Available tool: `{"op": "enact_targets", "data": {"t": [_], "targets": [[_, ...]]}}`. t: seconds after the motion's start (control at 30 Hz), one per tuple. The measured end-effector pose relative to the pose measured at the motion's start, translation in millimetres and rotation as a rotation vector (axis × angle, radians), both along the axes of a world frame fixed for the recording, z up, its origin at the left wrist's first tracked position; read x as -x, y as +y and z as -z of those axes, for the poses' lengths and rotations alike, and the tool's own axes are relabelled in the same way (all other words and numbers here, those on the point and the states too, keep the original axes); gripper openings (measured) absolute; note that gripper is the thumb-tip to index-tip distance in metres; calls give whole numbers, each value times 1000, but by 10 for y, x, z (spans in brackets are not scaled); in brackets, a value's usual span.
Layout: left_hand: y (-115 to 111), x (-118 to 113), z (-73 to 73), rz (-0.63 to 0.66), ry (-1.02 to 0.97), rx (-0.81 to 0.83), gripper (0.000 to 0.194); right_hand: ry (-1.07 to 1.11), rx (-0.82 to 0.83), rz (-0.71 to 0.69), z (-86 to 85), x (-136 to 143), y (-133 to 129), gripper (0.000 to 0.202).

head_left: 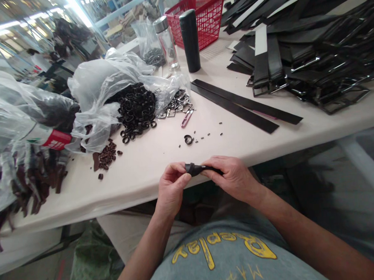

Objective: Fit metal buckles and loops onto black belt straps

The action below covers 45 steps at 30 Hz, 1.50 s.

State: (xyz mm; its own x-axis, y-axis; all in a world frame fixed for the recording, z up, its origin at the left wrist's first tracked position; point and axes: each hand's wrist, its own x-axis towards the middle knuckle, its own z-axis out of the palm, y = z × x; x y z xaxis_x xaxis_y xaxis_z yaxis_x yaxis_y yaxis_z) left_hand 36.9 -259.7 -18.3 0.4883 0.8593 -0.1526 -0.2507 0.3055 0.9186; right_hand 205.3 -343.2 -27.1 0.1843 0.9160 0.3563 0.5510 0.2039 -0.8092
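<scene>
Left hand (173,184): pinched the strip (195,169) at its left end.
Right hand (233,175): curled snugly round its right part.
Strip: ran left-right between both, by the near table edge (139,193).
Loop (186,142): lay farther, apart.

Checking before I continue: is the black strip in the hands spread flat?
Not flat: the black strip is wide at the left hand, narrowing toward the right hand. Folded or twisted, cannot tell.

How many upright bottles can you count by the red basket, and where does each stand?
2. A clear glass bottle with a metallic lid stands by the red basket; a black bottle stands just right of the glass one in the picture. Plastic bags may hide others.
</scene>
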Motion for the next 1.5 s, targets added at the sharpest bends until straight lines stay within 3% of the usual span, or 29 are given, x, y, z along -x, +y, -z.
{"op": "enact_targets", "data": {"t": [0.37,0.6,0.73,0.83,0.93,1.1,1.3,1.5], "targets": [[-59,9,-32,100,-14,-21,27,23,-15,-15,-20,31,-19,20],[-93,-62,-25,78,23,160,34,-296,-65,98,-43,95,-2,16],[-82,-19,8,99,85,83,28,-474,-77,127,-127,128,-19,18],[-13,82,13,88,149,-92,16,-372,-59,84,-159,107,-57,10],[89,181,-5,15,204,-228,14,-122,71,39,-129,40,-116,27],[128,184,-6,-7,230,-151,21,137,189,5,-57,-30,-191,24],[-58,48,-22,174,320,16,34,215,159,9,-84,-34,-172,28],[24,70,-68,82,294,-154,27,221,192,-15,-78,-78,-172,24]]}}
